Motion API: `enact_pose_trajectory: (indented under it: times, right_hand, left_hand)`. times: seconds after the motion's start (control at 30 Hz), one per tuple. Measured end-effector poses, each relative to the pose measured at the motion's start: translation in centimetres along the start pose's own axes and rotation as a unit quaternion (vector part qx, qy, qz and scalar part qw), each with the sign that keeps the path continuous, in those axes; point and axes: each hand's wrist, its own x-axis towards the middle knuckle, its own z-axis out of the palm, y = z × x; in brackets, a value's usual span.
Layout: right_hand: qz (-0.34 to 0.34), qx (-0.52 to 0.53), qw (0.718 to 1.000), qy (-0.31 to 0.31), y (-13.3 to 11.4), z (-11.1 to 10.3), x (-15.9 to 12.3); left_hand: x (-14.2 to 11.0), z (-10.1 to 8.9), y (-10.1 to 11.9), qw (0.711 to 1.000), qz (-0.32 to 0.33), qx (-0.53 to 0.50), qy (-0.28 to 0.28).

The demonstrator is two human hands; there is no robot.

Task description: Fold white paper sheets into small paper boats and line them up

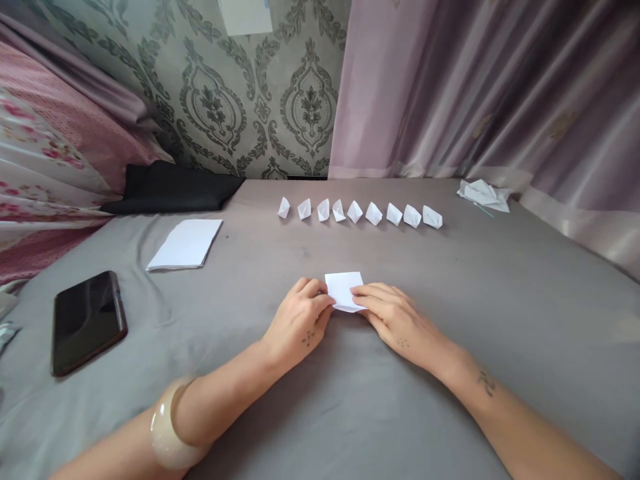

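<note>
A small folded sheet of white paper [344,287] is between my two hands at the middle of the grey cloth. My left hand [303,317] pinches its left edge near the lower corner, with the fingers curled. My right hand [395,317] grips the lower right side, its fingers lying over the front and the thumb underneath, partly hidden. Along the lower edge the paper shows a fold. Beyond it stands a row of several small folded white paper pieces [373,213], apart from both hands.
A stack of white paper [185,245] lies at the left, with a dark phone [89,323] nearer me. Black cloth [175,187] is bunched at the back left. Crumpled white papers [484,193] lie at the back right by the curtain [425,87]. Grey cloth [320,413] covers the surface.
</note>
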Motion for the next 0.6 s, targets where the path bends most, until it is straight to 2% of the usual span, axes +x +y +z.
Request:
enact_pose_trajectory:
  times: [0.17, 0.3, 0.4, 0.6]
  right_hand:
    - [0.109, 0.096, 0.989, 0.034, 0.9, 0.7, 0.9]
    - [0.183, 0.137, 0.973, 0.035, 1.0, 0.8, 1.8]
    - [0.206, 0.134, 0.968, 0.041, 0.9, 1.0, 2.3]
    - [0.221, 0.088, 0.970, 0.057, 1.2, 1.5, 2.7]
  left_hand:
    - [0.4, 0.4, 0.1, 0.994, -0.104, -0.040, 0.022]
    - [1.2, 0.5, 0.1, 0.981, -0.180, -0.060, 0.026]
    - [1.8, 0.8, -0.1, 0.973, -0.217, -0.068, 0.027]
    - [2.0, 1.8, -0.4, 0.969, -0.236, -0.057, 0.039]
